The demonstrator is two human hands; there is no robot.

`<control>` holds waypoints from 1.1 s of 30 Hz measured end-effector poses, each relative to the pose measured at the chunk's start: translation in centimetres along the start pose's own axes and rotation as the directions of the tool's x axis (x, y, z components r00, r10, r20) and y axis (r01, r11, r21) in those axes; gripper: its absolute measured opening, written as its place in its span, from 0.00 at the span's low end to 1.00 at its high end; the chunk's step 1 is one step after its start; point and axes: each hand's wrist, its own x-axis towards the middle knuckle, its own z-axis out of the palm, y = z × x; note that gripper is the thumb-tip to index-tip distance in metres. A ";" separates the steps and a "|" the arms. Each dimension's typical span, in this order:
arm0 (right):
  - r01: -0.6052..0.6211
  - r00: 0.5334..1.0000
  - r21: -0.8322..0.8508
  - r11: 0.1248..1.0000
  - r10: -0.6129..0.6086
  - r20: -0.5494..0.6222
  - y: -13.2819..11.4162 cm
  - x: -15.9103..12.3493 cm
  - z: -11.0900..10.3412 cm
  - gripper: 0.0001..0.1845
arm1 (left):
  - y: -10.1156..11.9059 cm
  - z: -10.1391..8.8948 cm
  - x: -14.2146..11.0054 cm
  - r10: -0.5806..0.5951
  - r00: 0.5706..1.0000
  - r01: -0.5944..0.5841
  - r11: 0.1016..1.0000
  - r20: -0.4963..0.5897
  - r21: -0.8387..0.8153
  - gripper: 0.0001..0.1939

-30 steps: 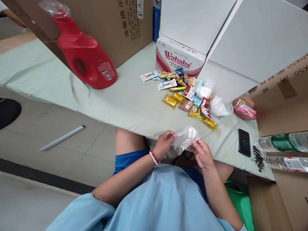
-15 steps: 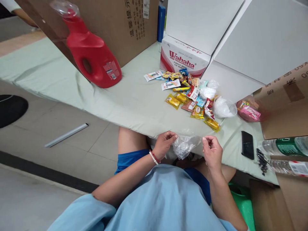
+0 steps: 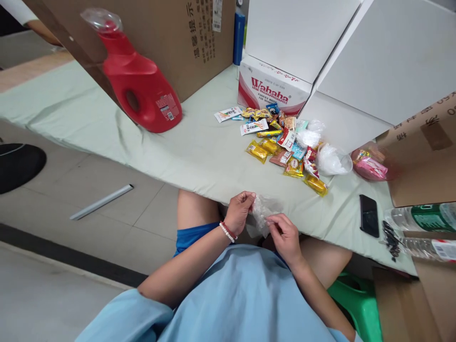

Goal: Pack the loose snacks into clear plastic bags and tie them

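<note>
A crumpled clear plastic bag [image 3: 264, 209] hangs over my lap at the table's front edge. My left hand [image 3: 240, 211] pinches its left side between thumb and fingers. My right hand [image 3: 286, 236] is closed at the bag's lower right, fingers pinched on the film. On the table beyond lies a heap of wrapped snacks [image 3: 281, 137], with yellow packets [image 3: 257, 151] and white sachets [image 3: 254, 127] among them. Bunched white plastic bags [image 3: 332, 159] lie at the heap's right side.
A red detergent bottle [image 3: 142, 90] stands at the left before a cardboard box [image 3: 199, 52]. White boxes [image 3: 342, 61] and a Wahaha carton [image 3: 270, 88] stand behind the snacks. To the right are a phone [image 3: 369, 215], plastic bottles [image 3: 431, 217] and a reddish bag [image 3: 370, 164].
My right hand has moved left and slightly down, toward my left hand. The plastic bag, stretched between the hands before, is now bunched closer together.
</note>
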 end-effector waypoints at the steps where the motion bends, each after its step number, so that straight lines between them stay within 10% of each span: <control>1: -0.035 0.999 0.037 0.999 0.036 -0.033 0.1 0.1 -0.2 0.08 | 0.0 -0.1 0.0 0.001 1.000 -0.002 1.000 -0.011 -0.006 0.25; 6: -0.253 0.938 0.400 0.881 0.325 -0.122 0.2 0.6 -2.0 0.11 | 0.3 -0.2 0.2 -0.030 0.999 0.029 0.999 -0.024 -0.028 0.27; 12: -0.194 0.852 0.616 0.763 0.442 -0.279 0.6 0.9 -4.4 0.13 | 1.0 -0.7 0.9 -0.004 0.998 0.001 0.999 -0.066 -0.036 0.28; 23: -0.023 0.885 0.374 0.927 0.194 -0.424 4.2 -0.4 -8.7 0.09 | 2.9 -3.1 3.2 0.079 0.996 -0.077 0.995 -0.027 0.065 0.20; 29: -0.370 0.873 0.179 0.912 0.407 -0.268 7.9 -0.1 -10.3 0.19 | 2.7 -3.8 5.1 0.110 0.993 -0.096 0.960 -0.040 0.261 0.20; 33: -0.381 0.828 -0.069 0.922 0.306 -0.470 6.6 1.6 -11.4 0.17 | 2.3 -3.4 5.0 0.115 0.993 -0.104 0.948 -0.020 0.301 0.16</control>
